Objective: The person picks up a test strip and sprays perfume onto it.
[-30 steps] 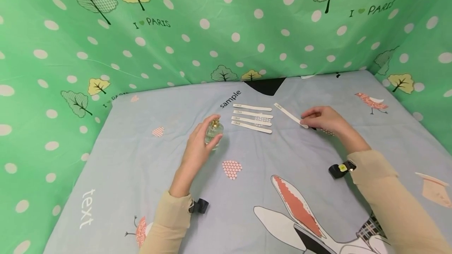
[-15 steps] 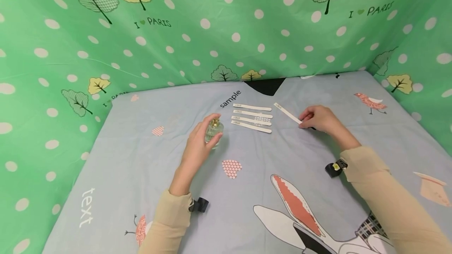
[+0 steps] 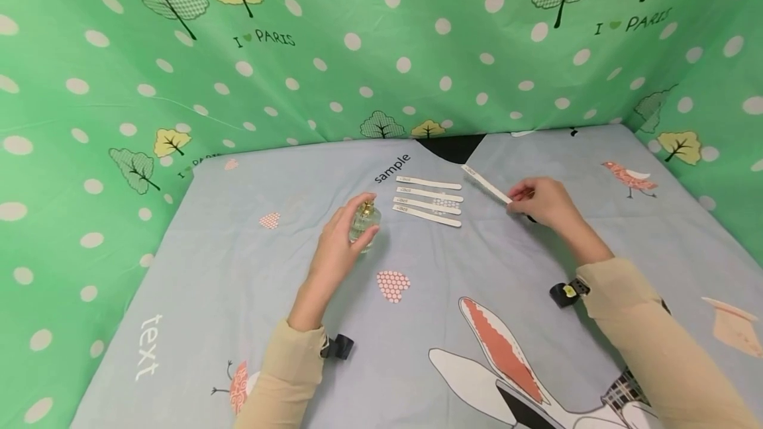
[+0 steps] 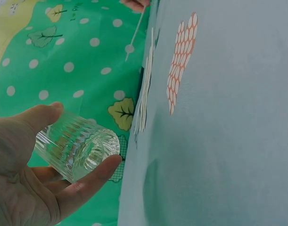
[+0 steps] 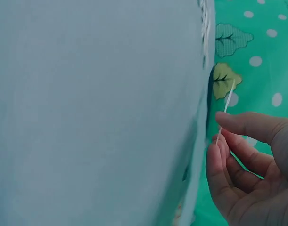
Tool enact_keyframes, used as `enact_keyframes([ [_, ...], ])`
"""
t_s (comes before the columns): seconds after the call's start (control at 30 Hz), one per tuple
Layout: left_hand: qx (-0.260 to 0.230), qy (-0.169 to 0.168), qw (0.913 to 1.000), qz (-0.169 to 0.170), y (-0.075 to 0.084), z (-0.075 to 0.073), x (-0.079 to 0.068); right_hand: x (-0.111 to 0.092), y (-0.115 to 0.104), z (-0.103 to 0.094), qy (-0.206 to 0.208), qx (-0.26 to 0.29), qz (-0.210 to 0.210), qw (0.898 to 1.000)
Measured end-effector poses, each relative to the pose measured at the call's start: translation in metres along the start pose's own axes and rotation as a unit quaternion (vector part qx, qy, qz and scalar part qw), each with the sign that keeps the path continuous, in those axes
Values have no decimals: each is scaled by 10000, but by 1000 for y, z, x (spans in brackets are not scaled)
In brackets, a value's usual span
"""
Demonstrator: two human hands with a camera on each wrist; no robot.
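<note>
A clear, pale green glass perfume bottle (image 3: 365, 222) with a gold neck is gripped by my left hand (image 3: 331, 250), a fingertip on its top. In the left wrist view the ribbed bottle (image 4: 80, 146) shows its round base, raised above the cloth. My right hand (image 3: 545, 201) pinches the near end of a white paper scent strip (image 3: 485, 182), whose printed far end tilts up, a shadow under it. The right wrist view shows this strip (image 5: 230, 96) edge-on between thumb and fingers. Several more strips (image 3: 428, 194) lie side by side between the hands.
A grey-blue printed cloth (image 3: 238, 296) covers the table. Behind it and at the sides hangs a green dotted curtain (image 3: 334, 58). A dark wrist device (image 3: 338, 347) sits at the left sleeve, another dark device (image 3: 563, 294) at the right.
The right hand has slid its fingers along the strip and lifted it, the far end now clear of the cloth. My left hand still holds the perfume bottle in the same place.
</note>
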State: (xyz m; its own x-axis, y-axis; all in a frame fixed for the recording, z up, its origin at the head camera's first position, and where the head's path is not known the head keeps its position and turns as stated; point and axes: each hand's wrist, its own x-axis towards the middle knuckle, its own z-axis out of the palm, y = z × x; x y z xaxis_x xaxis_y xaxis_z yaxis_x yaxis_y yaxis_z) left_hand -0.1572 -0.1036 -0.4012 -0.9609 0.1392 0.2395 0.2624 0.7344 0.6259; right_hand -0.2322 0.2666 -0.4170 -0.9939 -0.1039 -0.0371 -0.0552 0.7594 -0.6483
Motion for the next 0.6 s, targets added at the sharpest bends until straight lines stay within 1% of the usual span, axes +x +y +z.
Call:
enact_keyframes([
  [0.1, 14, -3, 10000, -13, 1, 0, 0, -3, -8, 0, 236, -28, -284, 9993],
  [0.23, 9, -5, 10000, -19, 2, 1, 0, -7, -22, 0, 453, 0, -594, 9972],
  [0.43, 11, -1, 10000, -17, 2, 2, 1, -13, -39, 4, 667, 18, -969, 9931],
  [0.6, 14, -8, 10000, -25, 2, 2, 1, -17, -52, 9, 715, -26, -1202, 9902],
])
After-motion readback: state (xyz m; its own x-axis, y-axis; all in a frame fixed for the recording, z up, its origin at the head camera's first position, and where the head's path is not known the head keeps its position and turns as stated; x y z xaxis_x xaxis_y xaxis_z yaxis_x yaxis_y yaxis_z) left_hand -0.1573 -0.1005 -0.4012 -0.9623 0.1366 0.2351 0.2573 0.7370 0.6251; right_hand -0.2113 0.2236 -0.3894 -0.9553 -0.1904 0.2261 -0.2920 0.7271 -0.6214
